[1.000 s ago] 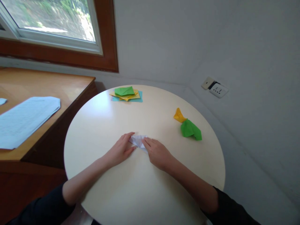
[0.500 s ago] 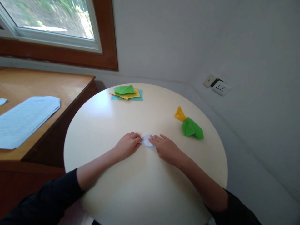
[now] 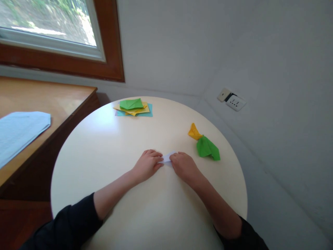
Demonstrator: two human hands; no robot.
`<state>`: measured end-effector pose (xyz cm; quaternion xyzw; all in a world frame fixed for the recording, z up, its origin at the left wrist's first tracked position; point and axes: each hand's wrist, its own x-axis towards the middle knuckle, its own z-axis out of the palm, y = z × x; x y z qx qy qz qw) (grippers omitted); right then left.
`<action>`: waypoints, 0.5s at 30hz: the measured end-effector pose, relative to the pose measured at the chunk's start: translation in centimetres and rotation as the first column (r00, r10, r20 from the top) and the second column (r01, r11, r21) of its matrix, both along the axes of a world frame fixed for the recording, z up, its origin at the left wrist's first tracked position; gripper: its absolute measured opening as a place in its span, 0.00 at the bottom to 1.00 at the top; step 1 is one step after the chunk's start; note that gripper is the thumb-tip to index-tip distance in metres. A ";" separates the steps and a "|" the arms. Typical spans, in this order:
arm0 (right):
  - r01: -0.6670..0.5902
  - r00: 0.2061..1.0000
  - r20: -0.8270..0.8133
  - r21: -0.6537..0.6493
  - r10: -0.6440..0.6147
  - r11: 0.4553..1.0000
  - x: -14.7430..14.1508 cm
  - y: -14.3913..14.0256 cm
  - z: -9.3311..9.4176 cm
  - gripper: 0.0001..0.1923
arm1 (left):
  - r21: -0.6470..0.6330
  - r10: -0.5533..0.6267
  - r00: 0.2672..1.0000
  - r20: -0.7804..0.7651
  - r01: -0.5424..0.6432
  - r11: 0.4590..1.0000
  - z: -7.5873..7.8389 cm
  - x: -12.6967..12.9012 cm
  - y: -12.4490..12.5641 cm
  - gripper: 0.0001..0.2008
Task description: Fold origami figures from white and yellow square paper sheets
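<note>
**White folded paper pinned between two hands at table centre**

White paper [image 3: 167, 157], small and folded, lying flat on the round cream table [image 3: 109, 146] just right of the frame's centre, mostly hidden under fingers. Left hand [image 3: 147, 165] resting palm-down on its left end, fingers curled close together and pressing the sheet onto the tabletop. Right hand [image 3: 184, 165] on the opposite end, fingers likewise bunched and bent, tips meeting the paper's right edge. Both hands nearly touching, only a thin strip of white showing between them. Whether either hand pinches the sheet or merely pushes on it: cannot tell. Forearms bare, dark sleeves [image 3: 66, 225] pushed up near the lower frame edge.

Right of the hands, near but apart: a green folded piece [image 3: 207, 148] with a yellow folded piece [image 3: 194, 132] touching its upper left tip. Toward the top of the table, left of centre: a stack of coloured sheets [image 3: 133, 107], green on top, yellow beneath, blue at the bottom. At the left edge of the frame: a wooden desk [image 3: 52, 100] carrying printed pages [image 3: 18, 132]. Upper left: a window [image 3: 47, 21] in a brown frame. Right of centre on the pale wall: a wall socket [image 3: 232, 100].
</note>
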<state>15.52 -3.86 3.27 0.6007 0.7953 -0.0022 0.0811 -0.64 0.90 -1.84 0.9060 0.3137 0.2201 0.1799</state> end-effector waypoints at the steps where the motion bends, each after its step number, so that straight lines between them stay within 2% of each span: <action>1: 0.012 1.000 0.004 -0.007 -0.012 1.000 0.1 0.2 0.1 0.13 | -0.021 0.003 1.000 0.025 -0.003 1.000 -0.1 -0.1 0.1 0.09; 7: 0.065 0.998 -0.010 -0.093 -0.066 0.994 0.5 1.4 1.5 0.13 | -0.138 0.080 0.984 0.159 -0.058 0.989 -0.3 0.3 0.6 0.07; 15: 0.096 0.991 -0.078 -0.127 -0.106 0.987 1.0 2.6 2.2 0.11 | -0.118 0.164 0.973 0.162 -0.146 0.982 -0.4 0.5 0.5 0.07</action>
